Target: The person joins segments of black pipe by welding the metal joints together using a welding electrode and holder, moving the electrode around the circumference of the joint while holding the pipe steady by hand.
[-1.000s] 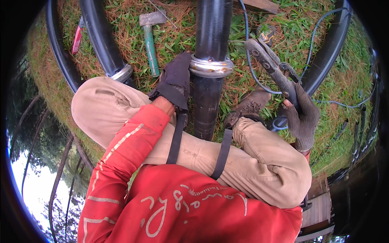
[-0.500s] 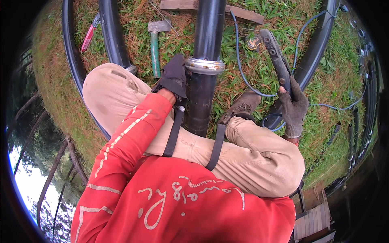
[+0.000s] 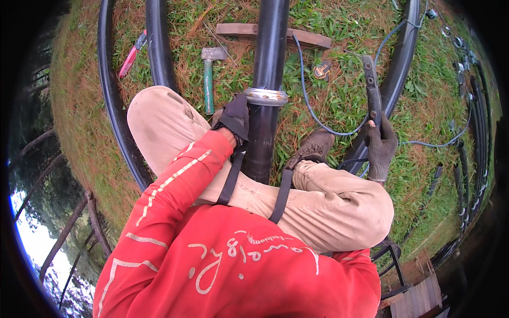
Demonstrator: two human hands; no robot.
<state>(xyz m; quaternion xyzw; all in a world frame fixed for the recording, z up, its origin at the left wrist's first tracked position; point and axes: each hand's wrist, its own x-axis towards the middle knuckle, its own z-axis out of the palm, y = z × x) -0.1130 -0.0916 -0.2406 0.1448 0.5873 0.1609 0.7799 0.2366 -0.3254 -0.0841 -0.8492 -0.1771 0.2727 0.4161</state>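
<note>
My right hand point(image 3: 382, 148), in a dark knit glove with bare fingertips, is closed around a long dark riveted tool point(image 3: 371, 85). The tool points away from me, near a curved black pipe on the right. My left hand point(image 3: 233, 119), in a dark glove, rests against the near side of the central black pipe point(image 3: 270, 47), just below its shiny metal collar point(image 3: 266, 97). Its fingers are mostly hidden, so I cannot make out what it grips. The pipe's near end lies by my crossed legs.
A green-handled hammer point(image 3: 208, 85) lies left of the pipe, with a red tool point(image 3: 132, 54) farther left. A wooden plank point(image 3: 233, 30) lies under the pipe. Blue cord point(image 3: 303, 74) and a tape measure point(image 3: 322, 70) lie right. Curved black pipes point(image 3: 108, 79) flank me.
My right hand has shifted slightly, and the dark tool now stands more upright. My left hand stays beside the pipe below the collar. The whole view has tilted a little.
</note>
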